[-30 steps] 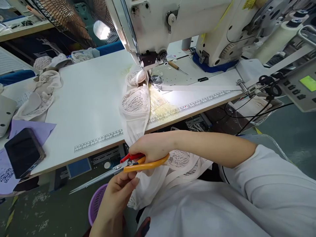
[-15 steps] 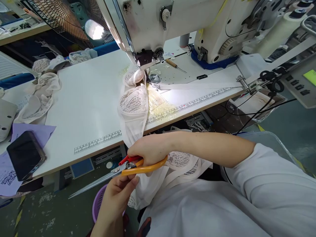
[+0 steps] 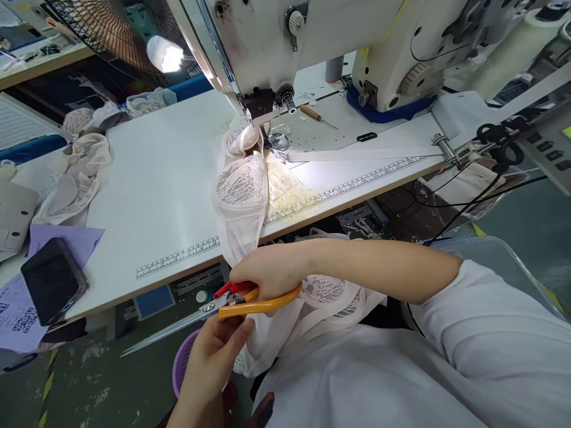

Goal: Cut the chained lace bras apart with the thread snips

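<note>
My right hand (image 3: 272,270) is closed around the orange handles of long scissors (image 3: 256,306), whose closed blades point down and left. A red-handled tool (image 3: 234,288) lies in or under the same hand, partly hidden. Just below, my left hand (image 3: 223,345) has thumb and fingers pinched together at the edge of the white fabric; what is between them is hidden. White lace bras (image 3: 243,187) run from the sewing machine's needle area (image 3: 266,134) over the table edge, under my right hand and onto my lap.
The sewing machine (image 3: 263,47) stands over the white table (image 3: 151,178). A phone (image 3: 53,280) lies on purple paper at the left, near more bras (image 3: 74,184). An awl (image 3: 317,116) lies behind the needle. Below the table are a purple basket (image 3: 182,362) and a clear bin (image 3: 504,255).
The view has shifted slightly, so the phone and papers appear a little further right. Both hands, the scissors and the fabric hold nearly the same positions.
</note>
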